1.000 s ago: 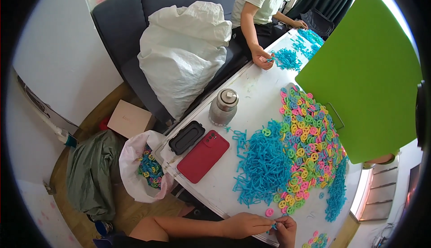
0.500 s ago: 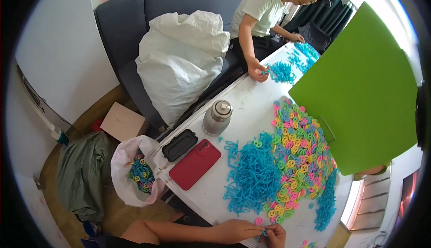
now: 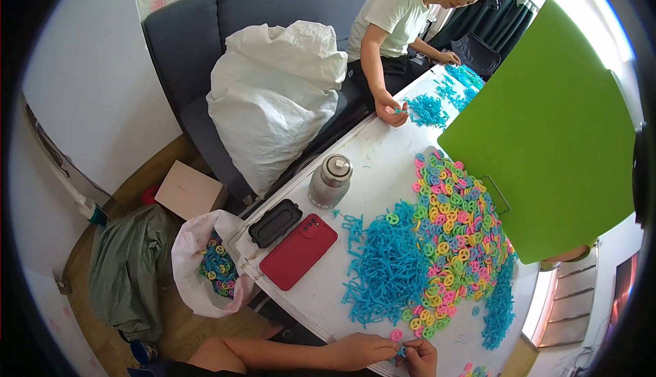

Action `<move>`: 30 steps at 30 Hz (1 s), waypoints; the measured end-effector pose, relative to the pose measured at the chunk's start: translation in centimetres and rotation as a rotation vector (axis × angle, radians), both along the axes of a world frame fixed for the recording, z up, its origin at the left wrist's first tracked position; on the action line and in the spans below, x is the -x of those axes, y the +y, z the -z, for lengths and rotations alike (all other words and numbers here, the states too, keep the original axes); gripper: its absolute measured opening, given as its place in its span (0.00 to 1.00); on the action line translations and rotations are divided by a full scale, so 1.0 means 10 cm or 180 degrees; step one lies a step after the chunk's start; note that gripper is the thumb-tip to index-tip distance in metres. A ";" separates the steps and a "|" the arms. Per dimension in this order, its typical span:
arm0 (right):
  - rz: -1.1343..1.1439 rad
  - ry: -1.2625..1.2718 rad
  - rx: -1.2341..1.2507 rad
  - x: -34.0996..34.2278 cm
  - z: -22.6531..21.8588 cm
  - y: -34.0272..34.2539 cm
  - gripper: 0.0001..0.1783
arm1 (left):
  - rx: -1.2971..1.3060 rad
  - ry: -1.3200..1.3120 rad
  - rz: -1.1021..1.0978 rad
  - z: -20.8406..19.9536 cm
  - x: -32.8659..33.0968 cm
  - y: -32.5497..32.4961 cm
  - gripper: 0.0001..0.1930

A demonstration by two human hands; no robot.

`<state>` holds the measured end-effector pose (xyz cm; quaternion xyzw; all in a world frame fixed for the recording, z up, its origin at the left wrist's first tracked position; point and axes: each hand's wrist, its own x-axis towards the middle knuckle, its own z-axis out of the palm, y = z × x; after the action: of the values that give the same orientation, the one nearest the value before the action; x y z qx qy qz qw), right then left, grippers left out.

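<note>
At the near edge of the white table, my left hand (image 3: 361, 351) and my right hand (image 3: 421, 358) meet, fingers pinched around a small blue plastic piece (image 3: 401, 352). Its exact shape is mostly hidden by the fingertips. Just beyond them lies a pink plastic ring (image 3: 396, 334). Farther up spreads a heap of blue plastic sticks (image 3: 386, 268), touching a pile of pink, yellow, green and blue plastic rings (image 3: 459, 240) on its right. A narrower strip of blue pieces (image 3: 499, 309) runs along the right side of the ring pile.
A red phone (image 3: 298, 252), a black case (image 3: 275, 223) and a metal bottle (image 3: 331, 180) stand left of the heap. A green board (image 3: 547, 138) rises at right. On the floor sits a pink-white bag (image 3: 195, 261) of assembled pieces. Another person (image 3: 393, 29) handles blue pieces at the far end.
The whole view has shifted very slightly. My hands stay together on the small blue piece in nearly the same pose, and the piles look the same.
</note>
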<state>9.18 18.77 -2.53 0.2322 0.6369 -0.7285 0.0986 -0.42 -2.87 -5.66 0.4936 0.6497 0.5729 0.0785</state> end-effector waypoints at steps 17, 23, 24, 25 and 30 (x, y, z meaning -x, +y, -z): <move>0.0034 0.0022 -0.0144 0.01 -0.03 -0.04 0.11 | 0.0018 -0.0025 -0.0034 -0.07 0.02 0.01 0.06; -0.0008 -0.0015 -0.0213 0.02 -0.03 -0.03 0.10 | 0.0608 -0.0133 0.0368 -0.04 0.05 -0.02 0.13; -0.0007 -0.0016 -0.0213 0.03 -0.04 -0.04 0.10 | 0.0609 -0.0134 0.0369 -0.04 0.05 -0.02 0.13; -0.0001 -0.0023 -0.0220 0.03 -0.04 -0.04 0.10 | 0.0582 -0.0135 0.0365 -0.04 0.05 -0.02 0.12; 0.0038 -0.0001 -0.0218 0.03 -0.02 -0.04 0.10 | 0.0620 -0.0147 0.0396 -0.06 0.07 -0.02 0.12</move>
<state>8.89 18.38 -2.29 0.2393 0.6601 -0.7068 0.0863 -1.11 -3.11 -5.07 0.5096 0.6683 0.5123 0.1764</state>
